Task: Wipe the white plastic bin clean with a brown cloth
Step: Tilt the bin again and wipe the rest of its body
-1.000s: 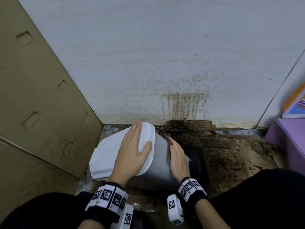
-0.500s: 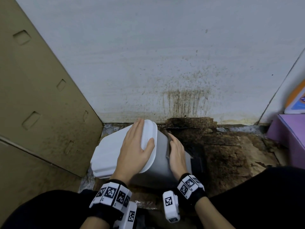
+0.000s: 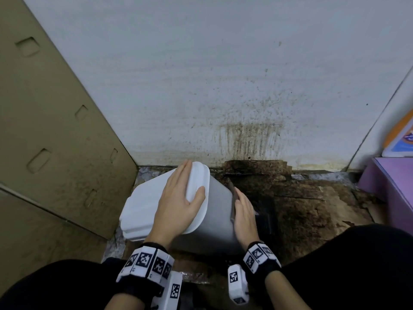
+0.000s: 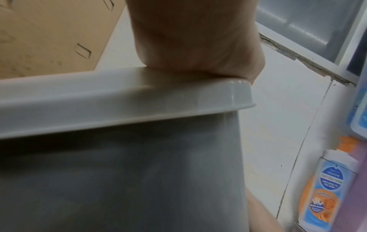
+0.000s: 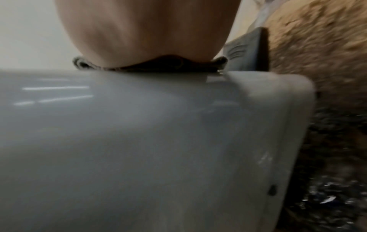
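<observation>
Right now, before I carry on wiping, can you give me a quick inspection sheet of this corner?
Surface: floor stained dark brown, wet-looking.
Job's things: white bin tilted, lid closed; brown cloth pressed against its side.
Clutter: bottle, purple box, both at the right.
Hands: left hand flat on the lid; right hand presses the cloth.
Cables: nothing seen.
Surroundings: wall with brown drip stains; cardboard on the left.

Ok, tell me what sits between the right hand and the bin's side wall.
Only the brown cloth: the right hand presses it flat against the white bin's side. Nothing else visible there. The left hand rests bare on the lid.
</observation>
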Motion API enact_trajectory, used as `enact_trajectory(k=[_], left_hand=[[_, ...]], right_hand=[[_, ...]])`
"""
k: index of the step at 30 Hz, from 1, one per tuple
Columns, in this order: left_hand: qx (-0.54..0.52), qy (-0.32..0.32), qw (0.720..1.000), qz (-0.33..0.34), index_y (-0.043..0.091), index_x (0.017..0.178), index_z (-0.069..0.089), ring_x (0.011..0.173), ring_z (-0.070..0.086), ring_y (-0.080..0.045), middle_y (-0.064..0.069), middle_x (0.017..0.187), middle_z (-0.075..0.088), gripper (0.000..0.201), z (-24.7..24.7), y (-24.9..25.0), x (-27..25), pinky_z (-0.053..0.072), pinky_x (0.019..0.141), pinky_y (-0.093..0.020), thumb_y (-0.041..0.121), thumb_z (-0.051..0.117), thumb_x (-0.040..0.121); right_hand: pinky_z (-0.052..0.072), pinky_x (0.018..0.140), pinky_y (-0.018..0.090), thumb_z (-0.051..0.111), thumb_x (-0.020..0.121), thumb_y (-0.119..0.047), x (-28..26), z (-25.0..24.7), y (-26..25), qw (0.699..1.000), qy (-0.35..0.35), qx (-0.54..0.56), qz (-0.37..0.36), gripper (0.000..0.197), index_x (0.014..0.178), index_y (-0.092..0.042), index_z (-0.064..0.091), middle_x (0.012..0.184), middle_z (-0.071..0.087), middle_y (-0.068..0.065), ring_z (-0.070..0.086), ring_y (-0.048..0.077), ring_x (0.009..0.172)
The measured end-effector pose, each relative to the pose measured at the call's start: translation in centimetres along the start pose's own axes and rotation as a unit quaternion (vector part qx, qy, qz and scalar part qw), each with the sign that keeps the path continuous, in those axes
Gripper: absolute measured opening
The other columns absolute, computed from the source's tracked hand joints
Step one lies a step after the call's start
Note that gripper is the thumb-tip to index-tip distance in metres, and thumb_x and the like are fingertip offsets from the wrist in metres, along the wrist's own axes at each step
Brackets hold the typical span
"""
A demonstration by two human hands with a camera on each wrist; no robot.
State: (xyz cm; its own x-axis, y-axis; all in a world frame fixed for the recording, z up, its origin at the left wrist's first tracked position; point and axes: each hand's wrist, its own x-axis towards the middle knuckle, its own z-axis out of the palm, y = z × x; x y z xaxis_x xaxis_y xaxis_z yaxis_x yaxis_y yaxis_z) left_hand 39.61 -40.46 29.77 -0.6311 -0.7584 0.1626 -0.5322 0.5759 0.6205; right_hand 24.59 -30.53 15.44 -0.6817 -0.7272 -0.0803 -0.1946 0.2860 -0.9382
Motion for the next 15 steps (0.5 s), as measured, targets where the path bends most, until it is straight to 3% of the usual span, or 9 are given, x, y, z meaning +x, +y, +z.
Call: enact_trajectory(k=[3,7,11,15], left_hand=[[0.004,-0.003,1.000,-0.003,0.029,0.162,0.023,0.153,0.015,0.000,0.018,0.167,0.021,0.068,0.3,0.4,0.1,0.016,0.121,-0.024,0.041,0.053,0.102],[0.012,-0.006,1.000,-0.007,0.029,0.162,0.023,0.153,0.016,-0.002,0.017,0.168,0.021,0.069,0.8,1.1,0.4,0.020,0.123,-0.030,0.043,0.053,0.101],[0.011,-0.003,1.000,-0.024,0.030,0.162,0.023,0.153,0.018,-0.005,0.016,0.167,0.023,0.068,0.3,0.9,0.7,0.021,0.122,-0.032,0.040,0.052,0.101],[0.010,-0.001,0.999,-0.033,0.028,0.162,0.023,0.154,0.019,-0.006,0.013,0.168,0.023,0.068,0.0,0.7,1.1,0.022,0.125,-0.034,0.039,0.051,0.101]], right_hand=[[0.013,0.122,0.026,0.022,0.110,-0.021,0.4,-1.0,1.9,0.999,-0.013,-0.023,0.044,0.044,0.152,-0.027,0.033,0.160,0.035,-0.002,0.026,0.013,0.149],[0.012,0.125,0.034,0.025,0.110,-0.022,0.5,-1.2,0.7,0.995,0.009,0.028,0.096,0.046,0.156,-0.022,0.031,0.163,0.030,0.000,0.022,0.014,0.151],[0.007,0.126,0.032,0.026,0.109,-0.023,-0.8,0.1,-1.1,0.997,0.024,0.023,0.070,0.049,0.158,-0.025,0.024,0.166,0.022,-0.006,0.015,0.010,0.153],[0.006,0.128,0.036,0.019,0.100,-0.041,-2.4,2.3,-4.7,0.998,0.031,0.052,0.010,0.058,0.158,-0.034,0.017,0.167,0.011,-0.016,0.006,0.004,0.155]])
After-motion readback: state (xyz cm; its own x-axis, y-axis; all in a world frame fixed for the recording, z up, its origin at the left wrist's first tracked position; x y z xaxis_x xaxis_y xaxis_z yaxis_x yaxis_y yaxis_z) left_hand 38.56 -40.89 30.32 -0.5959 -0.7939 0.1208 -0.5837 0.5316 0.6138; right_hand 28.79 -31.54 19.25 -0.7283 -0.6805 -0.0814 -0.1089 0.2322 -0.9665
